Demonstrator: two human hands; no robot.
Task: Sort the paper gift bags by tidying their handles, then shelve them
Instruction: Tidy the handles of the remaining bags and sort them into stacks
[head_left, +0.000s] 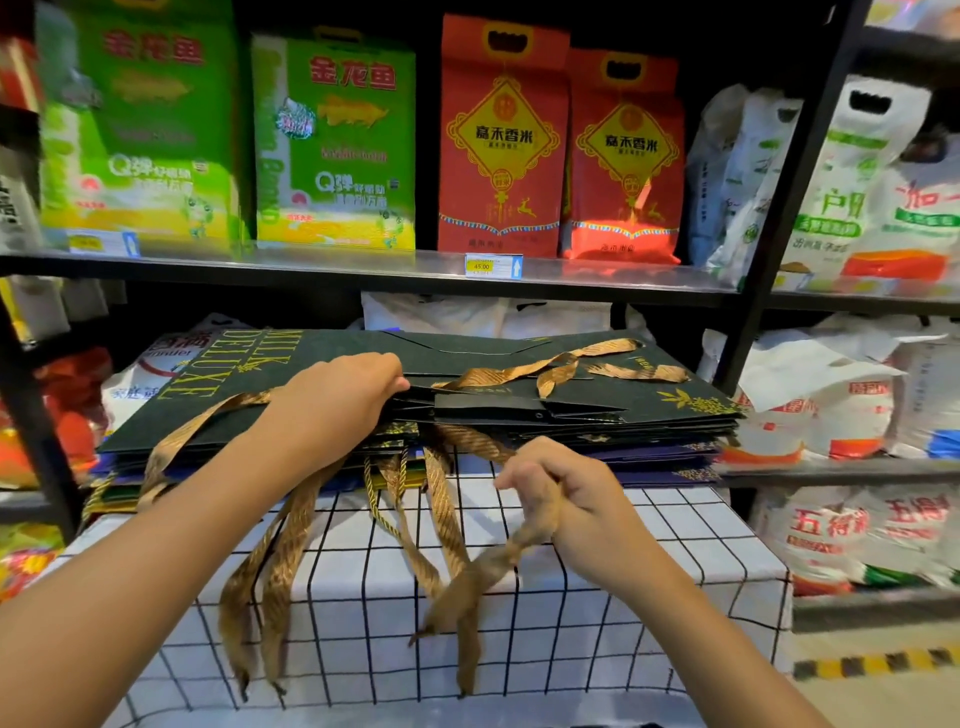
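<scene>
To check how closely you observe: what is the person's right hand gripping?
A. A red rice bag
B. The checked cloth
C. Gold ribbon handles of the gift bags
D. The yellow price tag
C: the right hand is curled round bunched gold ribbon handles hanging from the stack of dark gift bags, while the left hand rests on the stack.

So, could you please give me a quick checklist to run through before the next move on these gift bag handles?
1. Left hand steadies the stack of gift bags: ok, it rests on the top bag's edge.
2. Right hand has a gold ribbon handle: ok, gripped.
3. Other ribbons tucked in: not ok, several hang over the checked cloth.
4. Top bag's handle tidy: not ok, lying loose on top.
5. Stack edges aligned: not ok, layers are offset.
6. Shelf space for the bags: cannot tell.
</scene>
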